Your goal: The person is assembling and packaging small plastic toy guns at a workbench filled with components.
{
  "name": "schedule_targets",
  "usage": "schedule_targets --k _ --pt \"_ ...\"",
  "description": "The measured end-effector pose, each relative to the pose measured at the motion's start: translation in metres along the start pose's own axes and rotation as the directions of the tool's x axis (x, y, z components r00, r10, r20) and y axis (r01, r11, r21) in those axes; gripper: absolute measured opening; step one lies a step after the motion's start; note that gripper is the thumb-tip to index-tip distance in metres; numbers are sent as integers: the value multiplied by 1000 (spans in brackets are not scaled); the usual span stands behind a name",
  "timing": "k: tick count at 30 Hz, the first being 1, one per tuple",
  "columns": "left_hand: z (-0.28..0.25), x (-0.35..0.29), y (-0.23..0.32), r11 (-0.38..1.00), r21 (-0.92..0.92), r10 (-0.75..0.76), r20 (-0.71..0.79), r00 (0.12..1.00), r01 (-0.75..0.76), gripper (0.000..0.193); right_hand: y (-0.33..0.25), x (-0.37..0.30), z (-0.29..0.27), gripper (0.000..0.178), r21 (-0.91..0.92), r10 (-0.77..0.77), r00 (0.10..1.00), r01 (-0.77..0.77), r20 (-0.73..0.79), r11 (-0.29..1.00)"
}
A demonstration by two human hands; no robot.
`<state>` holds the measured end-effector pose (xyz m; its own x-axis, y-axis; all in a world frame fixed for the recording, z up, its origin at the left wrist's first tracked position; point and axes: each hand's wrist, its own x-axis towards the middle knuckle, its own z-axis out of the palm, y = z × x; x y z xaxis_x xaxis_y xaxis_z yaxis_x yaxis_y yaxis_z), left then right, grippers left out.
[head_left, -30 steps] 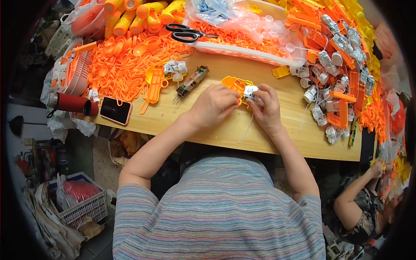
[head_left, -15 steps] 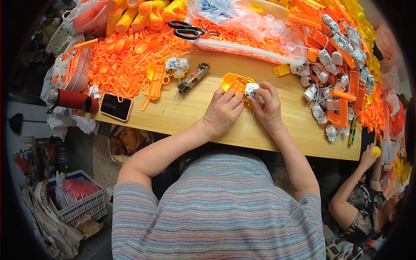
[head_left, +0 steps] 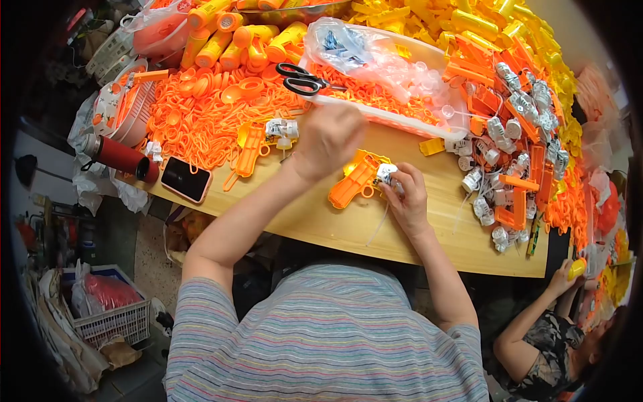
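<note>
My right hand (head_left: 408,195) pinches the small white cylinder (head_left: 386,173) at the end of a gun-shaped orange and yellow plastic toy part (head_left: 355,182). A thin pale wire trails from beneath it on the wooden table. My left hand (head_left: 330,139) is raised over the table, beyond the toy part and near the bin's front edge. It is smeared by motion, its fingers look curled, and what they hold, if anything, does not show. A similar orange and yellow part (head_left: 250,149) with a white cylinder (head_left: 281,128) lies to its left.
Black-handled scissors (head_left: 301,82) lie by a white bin (head_left: 395,115) of orange pieces. Orange plastic parts (head_left: 194,114) heap at the left, near a phone (head_left: 185,179) and a red flask (head_left: 114,155). White cylinders and orange frames (head_left: 516,154) pile at right. A co-worker's hand (head_left: 561,278) holds something yellow.
My left hand has left the toy part and moved up and left, now covering most of the dark green slim tool. The orange part it covered shows. My right hand keeps its grip.
</note>
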<state>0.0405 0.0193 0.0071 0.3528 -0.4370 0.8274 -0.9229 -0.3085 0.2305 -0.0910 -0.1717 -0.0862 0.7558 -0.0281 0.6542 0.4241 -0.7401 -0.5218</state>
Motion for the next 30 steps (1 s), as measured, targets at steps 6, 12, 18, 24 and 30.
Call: schedule_targets --k 6,12,18,24,30 --pt "-24 53 -81 903 420 -212 245 946 94 9 1 1 1 39 4 6 1000 -6 28 1000" --pt "-25 79 -82 766 640 -461 487 742 56 17 1 3 0 37 -3 8 999 -8 33 1000" --pt "-55 76 -88 777 -50 -522 506 687 627 31 -5 4 -3 31 24 13 999 -14 44 1000" --pt "-103 28 -84 842 302 -538 402 741 447 21 -7 4 -3 32 76 53 997 -57 52 995" --pt "-78 -26 -23 788 407 -615 503 607 462 21 -4 2 -2 33 34 48 998 -50 49 998"
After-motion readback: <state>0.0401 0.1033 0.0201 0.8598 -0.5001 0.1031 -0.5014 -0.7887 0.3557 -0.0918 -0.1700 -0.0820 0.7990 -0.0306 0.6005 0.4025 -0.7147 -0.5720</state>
